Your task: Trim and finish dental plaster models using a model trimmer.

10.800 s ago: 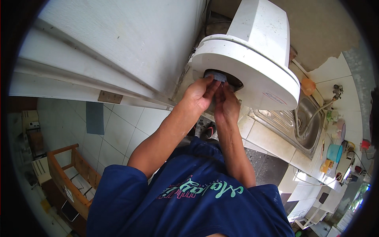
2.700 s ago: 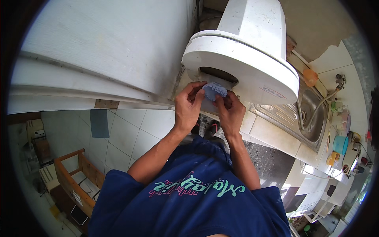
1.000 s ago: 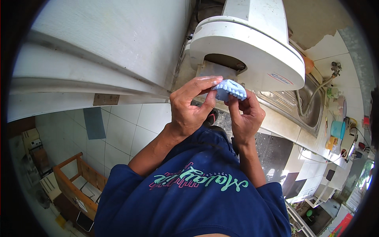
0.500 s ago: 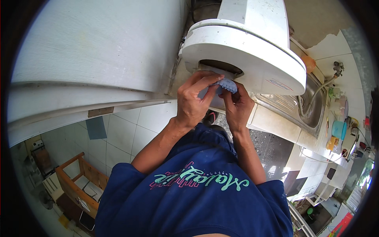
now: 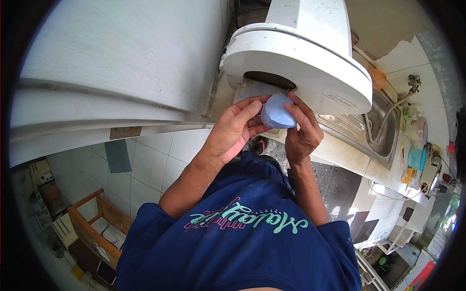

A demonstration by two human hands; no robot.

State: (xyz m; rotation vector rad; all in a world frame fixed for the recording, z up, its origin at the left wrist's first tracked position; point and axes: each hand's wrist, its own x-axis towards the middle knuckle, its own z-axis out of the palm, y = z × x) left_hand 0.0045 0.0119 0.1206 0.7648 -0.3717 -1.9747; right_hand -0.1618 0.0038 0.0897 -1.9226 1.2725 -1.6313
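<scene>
A pale blue dental cast [image 5: 278,112] is held between my two hands, its smooth, angular base turned up toward me. My right hand [image 5: 304,130] grips its right side, with the thumb on the base and a finger along the far edge. Fingers of my left hand [image 5: 233,126] curl against the cast's left side, while the left thumb stays off it. Just beyond is a white machine [image 5: 296,63] with a rounded housing. A dark oval slot [image 5: 270,79] opens in its front, above a greyish plate [image 5: 255,89].
To the right, a steel sink [image 5: 383,127] with a tap [image 5: 414,83] and hose is set in a tiled counter [image 5: 342,149]. A large white cabinet-like surface [image 5: 121,53] stands at the left. Below left is a wooden frame [image 5: 94,228] on the tiled floor.
The cast has been turned over from its bumpy tooth edge to its smooth base and drawn slightly toward me, away from the slot. My left thumb has lifted off it.
</scene>
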